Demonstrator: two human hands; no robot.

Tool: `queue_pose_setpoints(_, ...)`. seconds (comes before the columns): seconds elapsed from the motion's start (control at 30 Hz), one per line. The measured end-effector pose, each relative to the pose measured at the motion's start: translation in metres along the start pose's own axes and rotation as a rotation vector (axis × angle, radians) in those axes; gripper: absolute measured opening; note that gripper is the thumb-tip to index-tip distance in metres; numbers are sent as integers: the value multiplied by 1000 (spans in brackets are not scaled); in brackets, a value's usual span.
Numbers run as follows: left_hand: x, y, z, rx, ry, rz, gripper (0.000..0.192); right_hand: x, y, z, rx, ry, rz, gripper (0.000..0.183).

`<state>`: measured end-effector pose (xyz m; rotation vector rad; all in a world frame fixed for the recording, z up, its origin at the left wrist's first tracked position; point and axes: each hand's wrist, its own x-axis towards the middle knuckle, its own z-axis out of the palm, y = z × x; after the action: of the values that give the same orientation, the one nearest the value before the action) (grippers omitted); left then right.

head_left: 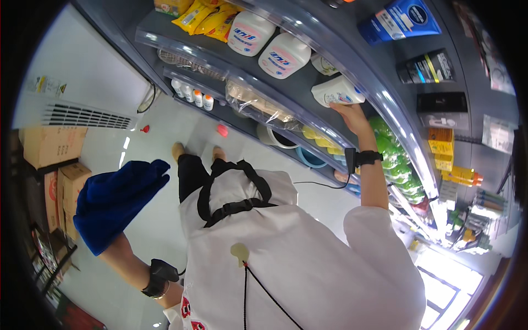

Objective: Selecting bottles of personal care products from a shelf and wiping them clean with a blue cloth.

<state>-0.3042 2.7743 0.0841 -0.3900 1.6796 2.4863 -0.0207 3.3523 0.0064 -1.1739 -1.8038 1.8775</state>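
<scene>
My right hand (351, 119) reaches to a shelf and grips the lower end of a white plastic bottle (338, 91) with a printed label. The bottle lies tilted, its blue part by the shelf's clear front rail. Beside it are another light-coloured container (324, 65) and two large white bottles, one nearer (284, 57) and one farther along (251, 34). A dark blue cloth (119, 202) is draped over my left hand, held out at my left side. The cloth hides the fingers.
Yellow packets (210, 18) share the bottles' shelf. Green-wrapped packages (392, 152) lie near my right forearm. Lower shelves hold small white bottles (192, 94) and a blue basin (310, 157). Cardboard boxes (53, 144) stand at left, near a white vented appliance (90, 116).
</scene>
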Motion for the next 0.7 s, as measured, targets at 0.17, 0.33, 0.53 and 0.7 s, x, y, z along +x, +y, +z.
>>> queue_pose_setpoints(0.17, 28, -4, -16, 288, -373, 139, 62, -29, 19, 10, 129, 109, -110, 61)
queue_pose_setpoints(0.33, 12, 31, 113, 1157, -1116, 75, 69, -105, 78, 47, -37, 570, -493, 43)
queue_pose_setpoints(0.53, 33, 6, 81, 930, -1341, 625, 52, -165, 36, 244, -149, 166, -203, 39)
queue_pose_setpoints(0.7, 2, -6, 69, 780, -1504, 916, 56, -214, -31, 393, 623, -442, 248, 67)
